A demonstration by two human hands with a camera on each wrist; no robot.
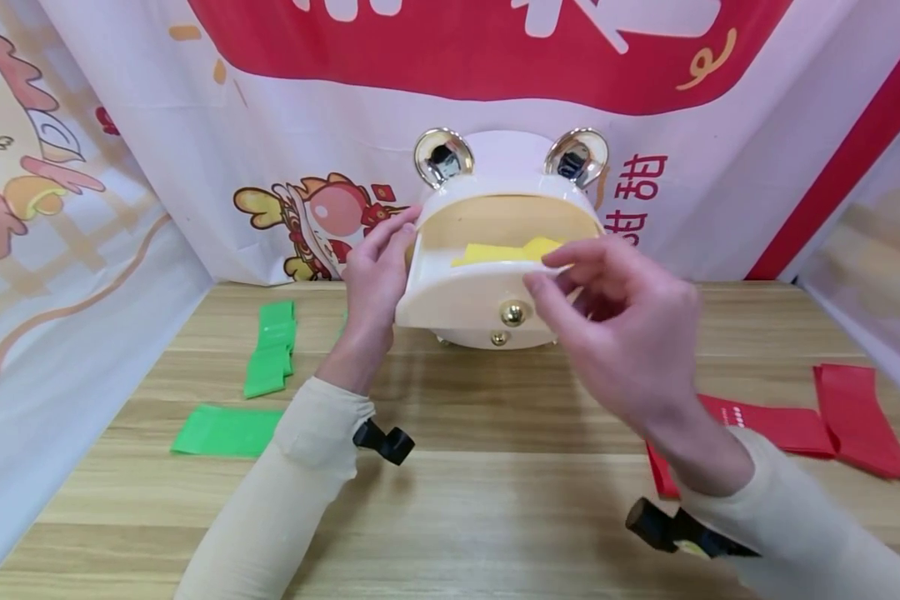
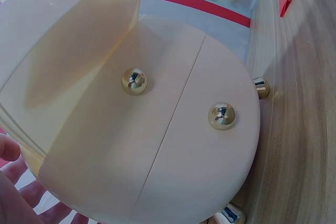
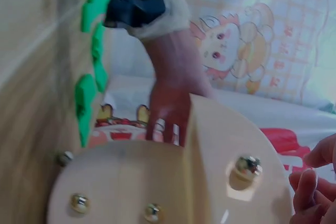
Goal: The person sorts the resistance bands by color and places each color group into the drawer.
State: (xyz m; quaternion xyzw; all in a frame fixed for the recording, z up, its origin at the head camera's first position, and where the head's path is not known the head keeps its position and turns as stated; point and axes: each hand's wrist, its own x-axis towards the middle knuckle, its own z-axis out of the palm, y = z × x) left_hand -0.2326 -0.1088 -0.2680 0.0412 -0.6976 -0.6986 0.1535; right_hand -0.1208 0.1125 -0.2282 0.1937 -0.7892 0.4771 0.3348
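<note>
A cream, round-fronted box [image 1: 450, 300] with gold knobs and two shiny round eyes stands on the table. Its upper bin [image 2: 68, 66] leans out at the front, and folded yellow bands [image 1: 495, 252] show inside it. My left hand [image 1: 378, 275] rests along the box's left side, fingers fairly straight, thumb near the bin's edge. At the bin's right front hovers my right hand [image 1: 622, 308], fingers loosely bent with a gap between thumb and forefinger. Nothing shows between those fingertips [image 3: 310, 156] in the right wrist view.
Flat green bands [image 1: 228, 431] lie on the table to the left, one partly behind the left sleeve. Red bands [image 1: 862, 417] lie at the right, partly under the right forearm. A printed cloth [image 1: 330, 108] hangs close behind the box.
</note>
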